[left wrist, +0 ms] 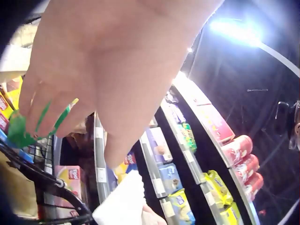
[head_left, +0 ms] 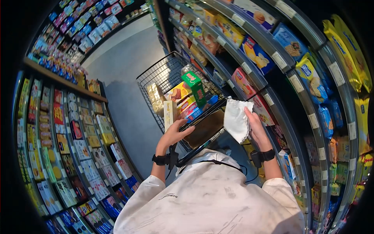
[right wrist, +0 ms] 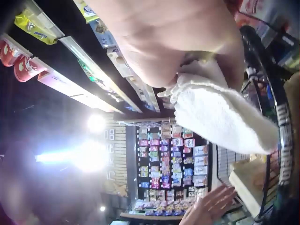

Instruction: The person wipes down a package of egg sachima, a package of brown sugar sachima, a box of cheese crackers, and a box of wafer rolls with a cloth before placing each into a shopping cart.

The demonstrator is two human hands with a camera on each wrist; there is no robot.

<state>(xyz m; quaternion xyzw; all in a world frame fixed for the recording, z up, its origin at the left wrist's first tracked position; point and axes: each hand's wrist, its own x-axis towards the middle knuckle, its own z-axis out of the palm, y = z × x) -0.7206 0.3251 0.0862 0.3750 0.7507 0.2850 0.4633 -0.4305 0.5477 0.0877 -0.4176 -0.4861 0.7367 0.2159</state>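
Note:
My right hand [head_left: 258, 126] holds a white cloth [head_left: 237, 120] with a scalloped edge, pinched between thumb and fingers beside the cart handle [head_left: 212, 138]. In the right wrist view the cloth [right wrist: 225, 117] hangs folded from the hand. My left hand [head_left: 175, 135] hovers at the near left side of the black wire shopping cart [head_left: 146, 74], its fingers loosely extended and holding nothing. Just beyond its fingers stands a tall cream box [head_left: 169, 113]. Inside the cart also lie a green box [head_left: 191, 79], a yellow biscuit box [head_left: 178, 92] and a gold-coloured pack [head_left: 155, 98].
Shelves of packaged biscuits [head_left: 257, 54] rise close on the right. Another stocked shelf [head_left: 78, 144] lines the left, with grey floor [head_left: 120, 101] between it and the cart. A brown carton-like surface [head_left: 204, 128] lies in the cart's near end. Hanging packets [head_left: 89, 31] fill the far wall.

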